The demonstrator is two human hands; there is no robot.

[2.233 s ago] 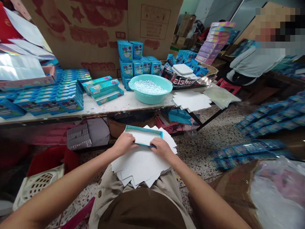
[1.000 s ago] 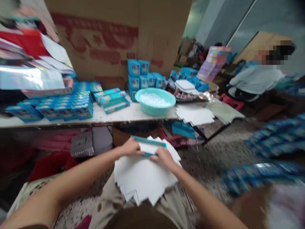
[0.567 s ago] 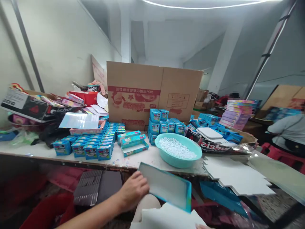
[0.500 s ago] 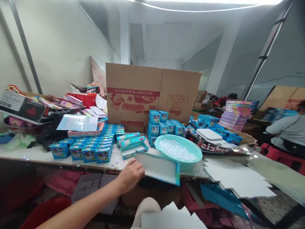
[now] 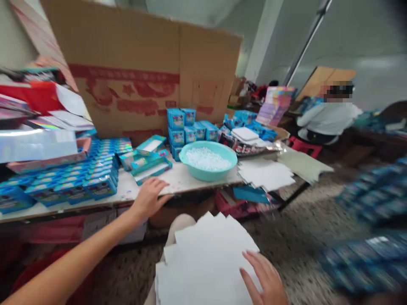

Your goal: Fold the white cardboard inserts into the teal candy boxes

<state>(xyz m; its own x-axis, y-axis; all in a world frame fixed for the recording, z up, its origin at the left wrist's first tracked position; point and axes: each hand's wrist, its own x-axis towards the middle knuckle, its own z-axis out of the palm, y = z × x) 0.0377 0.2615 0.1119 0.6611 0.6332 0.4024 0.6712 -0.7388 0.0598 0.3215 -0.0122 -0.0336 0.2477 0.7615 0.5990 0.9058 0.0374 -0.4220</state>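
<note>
Along the worktop's [image 5: 193, 188] front edge, left hand [image 5: 149, 199] spread, empty; right hand [image 5: 265, 279] splayed on loose white card blanks [image 5: 203, 262], liable to slide off the knee [image 5: 179, 222] if unsupported.

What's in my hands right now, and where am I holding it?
The left hand holds nothing; it lies open at the table edge. The right hand rests spread on the lower edge of the white card stack, without a visible grip.

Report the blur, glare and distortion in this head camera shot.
Head view: the blue packaged boxes at right are smeared by motion blur; the shiny holographic sheet at left throws white glare; the brown cardboard carton leans from wide-angle distortion and camera tilt; the stack of white card sheets at bottom looks bright and washed out.
</note>
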